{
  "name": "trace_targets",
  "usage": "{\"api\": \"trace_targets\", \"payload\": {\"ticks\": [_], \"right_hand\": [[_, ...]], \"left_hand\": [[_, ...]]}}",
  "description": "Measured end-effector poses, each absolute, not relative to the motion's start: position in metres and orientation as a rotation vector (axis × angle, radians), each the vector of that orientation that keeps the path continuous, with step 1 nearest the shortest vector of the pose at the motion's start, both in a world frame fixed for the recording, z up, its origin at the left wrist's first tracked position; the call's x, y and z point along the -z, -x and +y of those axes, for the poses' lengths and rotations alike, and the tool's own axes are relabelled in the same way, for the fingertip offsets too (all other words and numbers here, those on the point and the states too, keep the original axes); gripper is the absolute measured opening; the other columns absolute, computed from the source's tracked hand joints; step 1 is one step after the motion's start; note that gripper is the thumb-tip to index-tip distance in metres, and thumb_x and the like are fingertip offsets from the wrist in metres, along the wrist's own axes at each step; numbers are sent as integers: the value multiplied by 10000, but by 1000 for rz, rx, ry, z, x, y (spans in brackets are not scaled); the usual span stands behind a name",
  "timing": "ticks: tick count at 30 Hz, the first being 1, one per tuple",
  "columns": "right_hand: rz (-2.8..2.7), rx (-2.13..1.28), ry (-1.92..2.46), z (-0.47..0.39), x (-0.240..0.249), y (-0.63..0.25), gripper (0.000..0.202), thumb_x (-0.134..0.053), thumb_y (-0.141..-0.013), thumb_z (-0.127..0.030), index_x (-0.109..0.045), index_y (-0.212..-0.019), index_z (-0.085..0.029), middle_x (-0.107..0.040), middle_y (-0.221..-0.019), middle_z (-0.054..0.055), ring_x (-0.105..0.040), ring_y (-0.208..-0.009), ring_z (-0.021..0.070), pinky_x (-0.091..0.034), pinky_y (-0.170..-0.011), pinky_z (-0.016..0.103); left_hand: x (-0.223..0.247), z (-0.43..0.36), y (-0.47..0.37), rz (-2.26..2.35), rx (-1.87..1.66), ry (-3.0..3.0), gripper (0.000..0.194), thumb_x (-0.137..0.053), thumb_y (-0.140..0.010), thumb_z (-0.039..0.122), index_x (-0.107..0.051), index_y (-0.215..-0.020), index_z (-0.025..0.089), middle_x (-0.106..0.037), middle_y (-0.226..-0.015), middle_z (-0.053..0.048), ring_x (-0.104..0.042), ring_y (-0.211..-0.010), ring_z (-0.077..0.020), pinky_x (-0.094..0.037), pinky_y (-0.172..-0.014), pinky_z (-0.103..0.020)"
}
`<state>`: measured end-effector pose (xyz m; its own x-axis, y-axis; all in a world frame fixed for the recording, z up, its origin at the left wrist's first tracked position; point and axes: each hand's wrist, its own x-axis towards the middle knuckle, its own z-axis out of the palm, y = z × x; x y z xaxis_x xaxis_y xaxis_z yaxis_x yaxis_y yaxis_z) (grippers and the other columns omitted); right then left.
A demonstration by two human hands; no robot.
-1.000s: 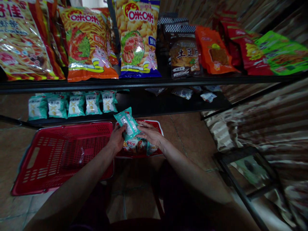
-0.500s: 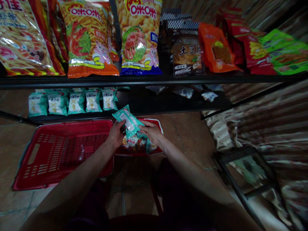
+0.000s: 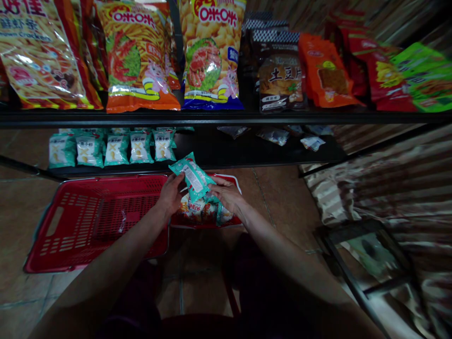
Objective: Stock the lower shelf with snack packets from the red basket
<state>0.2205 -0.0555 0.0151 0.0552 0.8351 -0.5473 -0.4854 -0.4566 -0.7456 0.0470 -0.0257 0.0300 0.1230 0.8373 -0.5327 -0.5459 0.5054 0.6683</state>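
Between both hands I hold a teal snack packet (image 3: 194, 180), its printed back panel facing up. My left hand (image 3: 171, 192) grips its left edge, thumb on top. At its lower right end, the fingers of my right hand (image 3: 229, 193) are closed on it. Beneath the packet stands a small red basket (image 3: 237, 182) with a white rim. Several snack packets (image 3: 196, 210) lie inside it, white-and-red and teal ones, partly hidden by my hands. A row of matching teal packets (image 3: 116, 148) stands upright on the lower shelf beyond.
A larger red basket (image 3: 70, 226) with a small clear wrapper inside sits left on the tiled floor. The black upper shelf (image 3: 212, 117) holds large snack bags (image 3: 212, 56). Silver packets (image 3: 275, 135) lie on the lower shelf. At right stands a dark-framed stool (image 3: 367, 254).
The view has shifted slightly, so the shelves and baskets appear a little further right. Both hands still hold the teal packet, which has barely turned.
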Motion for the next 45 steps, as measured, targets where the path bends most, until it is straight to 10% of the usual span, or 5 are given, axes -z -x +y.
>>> {"api": "trace_targets", "payload": {"ticks": [21,34,45], "right_hand": [[-447,-1599,1316,-62,-13,-212,327,-775,-616,-143,-699,-924,-219,-728,-923,6,-669,-779,118,-542,-701,220],[-1370,-902,1324,-65,-23,-211,279,-647,-789,-258,-703,-1050,-340,-598,-1263,4,-513,-1198,186,-355,-1072,364],[-1833,-421,1474,-67,-18,-212,356,-521,-871,-250,-603,-1218,-254,-576,-1221,87,-521,-1128,237,-425,-1005,448]], "left_hand": [[-26,-35,-58,1099,-1118,-536,311,-768,-582,307,-589,-806,186,-676,-810,-4,-623,-739,-141,-486,-715,-279],[-26,-42,-57,1187,-1018,-717,341,-749,-624,348,-670,-888,146,-707,-812,-56,-648,-739,-196,-500,-708,-315],[-24,-46,-61,1175,-1021,-747,396,-720,-629,387,-649,-946,161,-700,-870,-41,-632,-766,-190,-495,-686,-298]]}}
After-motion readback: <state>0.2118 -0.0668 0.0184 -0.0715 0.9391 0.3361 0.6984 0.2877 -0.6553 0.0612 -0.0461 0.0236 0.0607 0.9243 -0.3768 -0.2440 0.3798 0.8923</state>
